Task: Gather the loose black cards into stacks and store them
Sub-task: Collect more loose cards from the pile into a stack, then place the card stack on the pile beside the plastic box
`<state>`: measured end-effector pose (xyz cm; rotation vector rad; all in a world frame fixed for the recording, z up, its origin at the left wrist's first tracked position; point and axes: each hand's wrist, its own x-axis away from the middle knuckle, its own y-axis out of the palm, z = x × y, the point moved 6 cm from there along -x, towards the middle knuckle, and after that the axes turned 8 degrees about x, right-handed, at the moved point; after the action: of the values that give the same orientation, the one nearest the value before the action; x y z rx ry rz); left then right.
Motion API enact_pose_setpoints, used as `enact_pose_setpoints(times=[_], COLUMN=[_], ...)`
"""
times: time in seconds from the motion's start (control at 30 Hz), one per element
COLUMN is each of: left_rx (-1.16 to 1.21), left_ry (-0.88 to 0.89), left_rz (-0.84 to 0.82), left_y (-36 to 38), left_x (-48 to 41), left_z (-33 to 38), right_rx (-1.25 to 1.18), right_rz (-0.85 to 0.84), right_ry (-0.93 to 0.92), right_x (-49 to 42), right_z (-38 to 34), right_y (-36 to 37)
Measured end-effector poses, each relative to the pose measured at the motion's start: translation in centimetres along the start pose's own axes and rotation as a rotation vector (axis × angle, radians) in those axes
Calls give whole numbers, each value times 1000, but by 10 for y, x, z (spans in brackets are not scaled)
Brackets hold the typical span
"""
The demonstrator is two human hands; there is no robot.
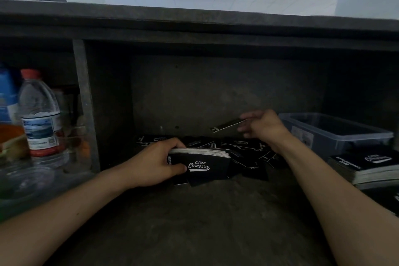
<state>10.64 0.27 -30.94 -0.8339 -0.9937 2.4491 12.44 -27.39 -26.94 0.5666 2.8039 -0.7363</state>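
Note:
My left hand [155,162] grips a thick stack of black cards [205,161] printed "Club Camping", held just above the dark shelf floor. My right hand [262,124] is raised to the right of it and pinches a single black card [226,125] by its right end, tilted in the air. Below both hands several loose black cards [248,149] lie scattered against the back of the shelf compartment. A finished stack of the same cards [367,166] sits at the right edge.
A clear plastic bin [336,129] stands at the back right, behind the finished stack. Left of a vertical divider [85,106] are a water bottle with a red cap [40,114] and other containers. A shelf board [194,28] runs overhead.

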Motion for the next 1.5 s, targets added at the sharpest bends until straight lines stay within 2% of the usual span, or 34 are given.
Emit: enact_pose_setpoints(times=[0.13, 0.27, 0.37, 0.47, 0.6, 0.67, 0.87, 0.97, 1.07, 1.17, 1.23, 1.3, 1.37, 1.5], left_rx=[20, 46, 49, 41, 46, 17, -116, -364, -347, -307, -291, -304, -290, -286], left_ry=[-28, -35, -37, -31, -21, 1, -68, -93, -99, -50, -66, -99, -130, -112], left_rz=[28, 50, 34, 31, 34, 40, 50, -11, -12, 46, 27, -26, -45, 16], left_y=[0, 0, 1, 1, 3, 4, 6, 11, 8, 8, 18, 28, 28, 21], left_x=[-2, -3, -3, -2, -3, -3, -3, 2, 4, 9, 17, 23, 25, 29], left_z=[-5, -6, -7, -7, -7, -4, -5, 1, 10, 28, 35, 38, 43, 67], right_rx=[358, 501, 531, 638, 403, 321, 461, 675, 751, 685, 662, 693, 652, 507], right_rz=[-82, -222, -252, -268, -533, -602, -482, -401, -197, -3, -9, -140, -185, -37], right_ry=[-284, -308, -331, -429, -350, -324, -423, -491, -601, -633, -624, -570, -532, -522], right_x=[7, 15, 18, 21, 39, 51, 64, 76, 90, 104, 114, 120, 125, 136], right_z=[-13, -18, -21, -26, -26, -27, -40, -34, -34, -32, -25, -14, -12, -29], right_y=[8, 13, 18, 27, 57, 77, 87, 87, 81, 69, 68, 72, 69, 26])
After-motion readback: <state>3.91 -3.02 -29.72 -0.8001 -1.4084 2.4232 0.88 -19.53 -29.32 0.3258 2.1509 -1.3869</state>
